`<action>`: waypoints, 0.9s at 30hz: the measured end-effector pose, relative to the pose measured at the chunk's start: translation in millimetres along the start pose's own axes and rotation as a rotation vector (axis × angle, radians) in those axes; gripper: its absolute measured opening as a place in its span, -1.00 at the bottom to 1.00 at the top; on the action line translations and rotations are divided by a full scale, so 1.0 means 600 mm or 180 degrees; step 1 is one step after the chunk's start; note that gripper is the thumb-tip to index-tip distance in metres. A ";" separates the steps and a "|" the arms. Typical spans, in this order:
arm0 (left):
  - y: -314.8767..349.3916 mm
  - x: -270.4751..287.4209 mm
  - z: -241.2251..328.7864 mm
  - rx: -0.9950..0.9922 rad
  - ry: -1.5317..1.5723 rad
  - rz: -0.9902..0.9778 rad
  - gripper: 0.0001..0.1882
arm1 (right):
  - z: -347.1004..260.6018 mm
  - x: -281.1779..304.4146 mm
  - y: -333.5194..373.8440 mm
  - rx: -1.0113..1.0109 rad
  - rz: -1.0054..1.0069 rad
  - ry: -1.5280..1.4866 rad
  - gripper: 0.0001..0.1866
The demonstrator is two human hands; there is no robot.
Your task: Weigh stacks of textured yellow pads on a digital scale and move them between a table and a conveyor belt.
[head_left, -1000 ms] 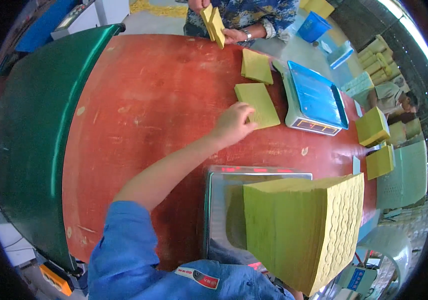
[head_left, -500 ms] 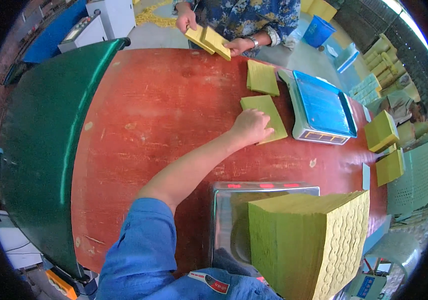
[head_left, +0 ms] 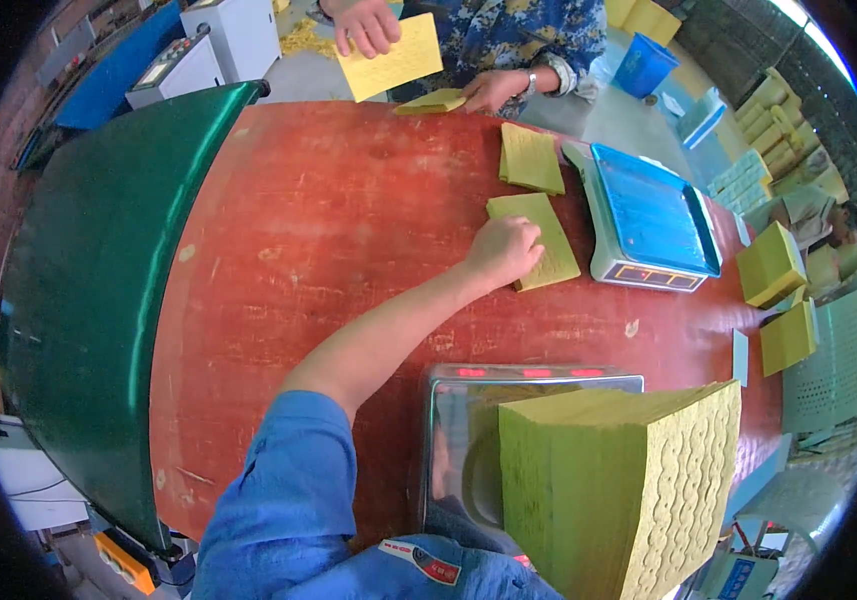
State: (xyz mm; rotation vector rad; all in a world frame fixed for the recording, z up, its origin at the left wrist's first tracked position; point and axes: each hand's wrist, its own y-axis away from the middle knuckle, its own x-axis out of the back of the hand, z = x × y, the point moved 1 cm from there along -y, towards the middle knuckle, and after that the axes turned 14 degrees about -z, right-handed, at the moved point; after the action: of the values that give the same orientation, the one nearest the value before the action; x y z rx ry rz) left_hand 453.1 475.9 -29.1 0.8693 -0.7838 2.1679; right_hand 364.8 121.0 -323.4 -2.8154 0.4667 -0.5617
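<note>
My left hand [head_left: 504,251], its fingers curled into a fist, rests on a thin stack of yellow paper sheets [head_left: 554,262] on the red table. The fingertips are hidden, so I cannot make out what they hold. Just beyond lies a second small stack of yellow paper [head_left: 531,160]. My right hand does not show. In front of me, a large yellow paper block [head_left: 578,480] with rows of wavy cuts on one face stands on a shiny metal weighing tray [head_left: 458,410] with red lit displays. Across the table, a co-worker's hands hold a raised yellow bundle [head_left: 393,62] and a lower one [head_left: 432,102].
A scale with a blue tray [head_left: 653,210] stands to the right of the small stacks. More yellow paper blocks [head_left: 770,265] are at the table's right edge. A green curved metal cover [head_left: 98,290] borders the red table [head_left: 278,270] on the left. Behind is a blue bin [head_left: 642,66].
The co-worker has parted the two yellow bundles, lifting one and lowering the other toward the table edge. My left hand stays on the sheets, its fingers slightly drawn back to the left.
</note>
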 end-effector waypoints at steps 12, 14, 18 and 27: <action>-0.059 0.022 -0.008 0.0246 -0.0406 0.0320 -0.77 | -0.021 0.062 0.013 -0.0210 0.0488 -0.0070 -0.82; -0.059 0.023 -0.008 0.0132 -0.0266 0.0712 -0.80 | -0.025 0.071 0.013 -0.0241 0.0586 -0.0096 -0.81; -0.069 0.039 -0.067 0.0415 0.1023 0.1342 -0.75 | -0.048 0.084 0.012 -0.0284 0.0722 -0.0170 -0.81; -0.022 0.106 -0.151 0.1863 0.3686 0.1953 -0.26 | -0.091 0.151 0.013 -0.0393 0.1016 -0.0281 -0.80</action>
State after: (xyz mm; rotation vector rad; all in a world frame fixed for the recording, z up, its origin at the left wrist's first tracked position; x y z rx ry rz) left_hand 395.3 571.6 -31.9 -0.5504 0.2362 2.9060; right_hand 419.9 73.1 -246.8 -2.7806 0.9387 -0.3514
